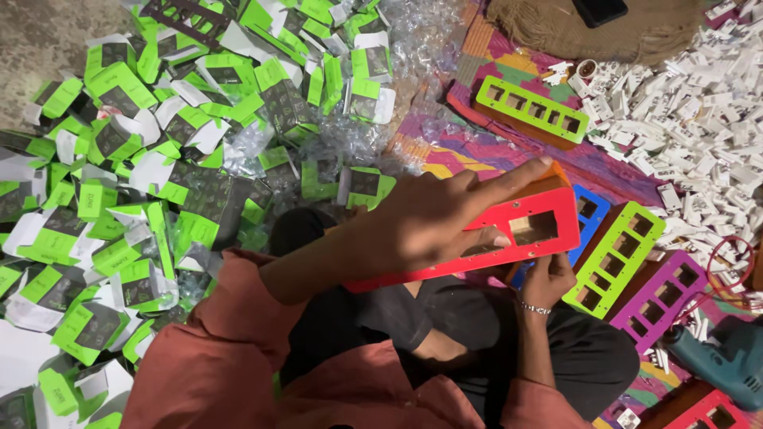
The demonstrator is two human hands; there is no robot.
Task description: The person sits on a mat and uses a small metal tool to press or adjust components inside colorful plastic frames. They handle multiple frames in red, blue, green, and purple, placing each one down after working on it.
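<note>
A red plate [509, 238] with rectangular cut-outs is held near the middle of the view, above the lap of a seated person in dark trousers and a rust-coloured top. The left hand [445, 218] is laid over the plate from above, with its forefinger stretched flat along the far edge and the thumb curled under the near edge, so the plate is clasped between them. The right hand [547, 280], wearing a thin bracelet at the wrist, is closed around the plate's lower right end from beneath; its fingertips are hidden behind the plate. A wooden box is glimpsed through one cut-out. Just right of the red plate, a blue plate [590, 213], a lime green plate [616, 256] and a magenta plate [656, 298] are lying side by side on a patterned mat [485, 147]. Another lime green plate [531, 109] is seen farther off on a wooden box. To the left, the floor is covered by a heap of green and white cartons [119, 199] and clear wrappers. At the far right, a pile of small white plastic parts [699, 111] is spread out, and a teal power drill [727, 357] is lying at the near right.
</note>
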